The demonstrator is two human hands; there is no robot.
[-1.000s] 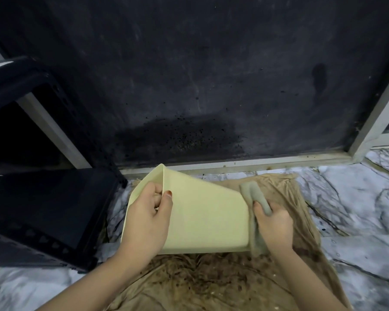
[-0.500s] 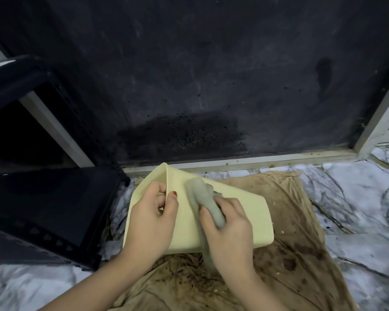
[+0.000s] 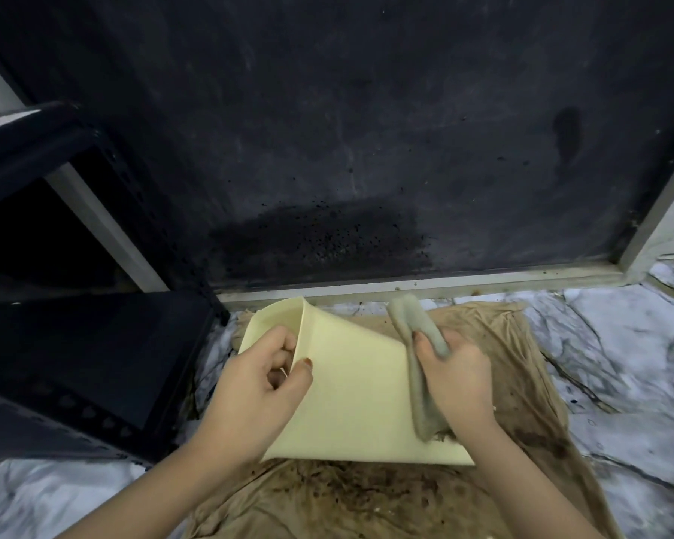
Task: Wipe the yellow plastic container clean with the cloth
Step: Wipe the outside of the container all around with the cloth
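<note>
The pale yellow plastic container (image 3: 355,390) lies tipped on its side, its open mouth facing left and away. My left hand (image 3: 259,383) grips its rim, fingers inside and thumb on the outer wall. My right hand (image 3: 454,377) holds a grey-green cloth (image 3: 417,336), folded and pressed against the container's right end. Part of the cloth hangs down over that end, and its top sticks up above my fingers.
A stained brown sheet (image 3: 522,367) lies under the container on a marble-patterned floor (image 3: 619,344). A dark speckled panel (image 3: 347,149) in a pale metal frame (image 3: 444,284) stands just behind. A black shelf unit (image 3: 74,344) is at the left.
My right hand slid the cloth from the container's middle back to its right end. The left hand kept its grip on the rim, and the container tilted slightly.
</note>
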